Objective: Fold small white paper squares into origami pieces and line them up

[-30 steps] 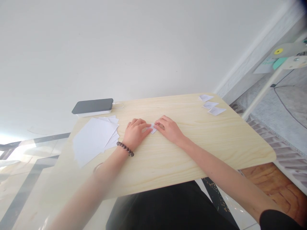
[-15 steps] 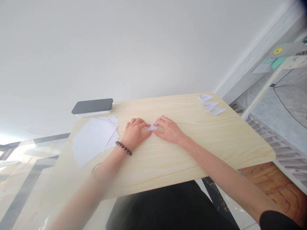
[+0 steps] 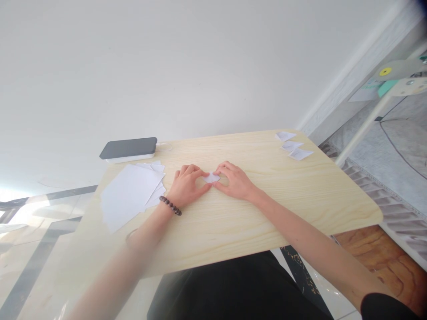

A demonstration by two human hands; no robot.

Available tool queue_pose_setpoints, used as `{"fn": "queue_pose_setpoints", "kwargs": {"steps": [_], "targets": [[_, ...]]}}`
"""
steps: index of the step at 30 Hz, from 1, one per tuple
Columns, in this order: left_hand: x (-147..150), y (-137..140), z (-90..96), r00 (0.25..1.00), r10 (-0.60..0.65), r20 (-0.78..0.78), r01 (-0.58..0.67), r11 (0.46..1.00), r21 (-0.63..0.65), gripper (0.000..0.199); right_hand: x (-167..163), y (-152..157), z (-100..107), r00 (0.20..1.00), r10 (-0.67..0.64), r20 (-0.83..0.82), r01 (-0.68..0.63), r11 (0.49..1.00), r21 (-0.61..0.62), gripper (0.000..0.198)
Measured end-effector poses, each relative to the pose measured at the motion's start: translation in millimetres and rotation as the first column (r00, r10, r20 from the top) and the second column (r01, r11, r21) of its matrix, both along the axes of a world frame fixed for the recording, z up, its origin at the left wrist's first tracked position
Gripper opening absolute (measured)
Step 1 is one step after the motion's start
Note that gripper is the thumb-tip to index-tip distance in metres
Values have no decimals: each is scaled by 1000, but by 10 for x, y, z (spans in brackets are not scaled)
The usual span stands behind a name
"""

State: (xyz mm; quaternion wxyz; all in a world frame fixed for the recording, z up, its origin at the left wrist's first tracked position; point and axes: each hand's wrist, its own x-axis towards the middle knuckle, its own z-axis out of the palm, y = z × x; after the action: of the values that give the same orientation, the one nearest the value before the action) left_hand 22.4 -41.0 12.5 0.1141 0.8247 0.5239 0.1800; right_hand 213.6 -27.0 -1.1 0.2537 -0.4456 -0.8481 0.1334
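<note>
Between my two hands, low over the middle of the table, is a small folded piece of white paper. My left hand, with a dark bead bracelet at its wrist, grips the paper's left side between thumb and index finger. On the right side, my right hand pinches it the same way. Both thumbs rest at the near edge and nearly meet. The fingertips cover part of the paper's edges. Left of my left hand lies a fanned stack of white paper sheets.
A dark-topped flat device with a white cable stands at the table's back left. Three folded white paper pieces lie in a row at the back right. The wooden table meets a pale wall behind. A metal frame stands at right.
Hands and paper stay almost in place. My left wrist has shifted slightly left, and a little more of the folded paper's near part shows between the thumbs.
</note>
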Motion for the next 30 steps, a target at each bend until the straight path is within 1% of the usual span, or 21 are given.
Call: {"fn": "queue_pose_setpoints", "kwargs": {"steps": [8,13,20,25,30], "targets": [[16,-11,14,1000,22,1,-22,1000,-22,31,-4,0,6,1000,-6,14,6,1000,-3,23],[26,-15,14,1000,21,16,-20,999,-25,28,-5,-11,11,1000,-6,7,6,1000,7,23],[101,9,-37,996,91,16,-92,996,8,24,-9,-4,2,1000,-7,19,7,1000,10,25],[103,13,-26,996,87,34,-87,996,-20,23,-5,-12,8,1000,-9,2,9,1000,9,23],[110,10,-25,994,96,52,-95,995,-20,21,-11,-11,11,1000,-20,-5,20,1000,-1,21]]}}
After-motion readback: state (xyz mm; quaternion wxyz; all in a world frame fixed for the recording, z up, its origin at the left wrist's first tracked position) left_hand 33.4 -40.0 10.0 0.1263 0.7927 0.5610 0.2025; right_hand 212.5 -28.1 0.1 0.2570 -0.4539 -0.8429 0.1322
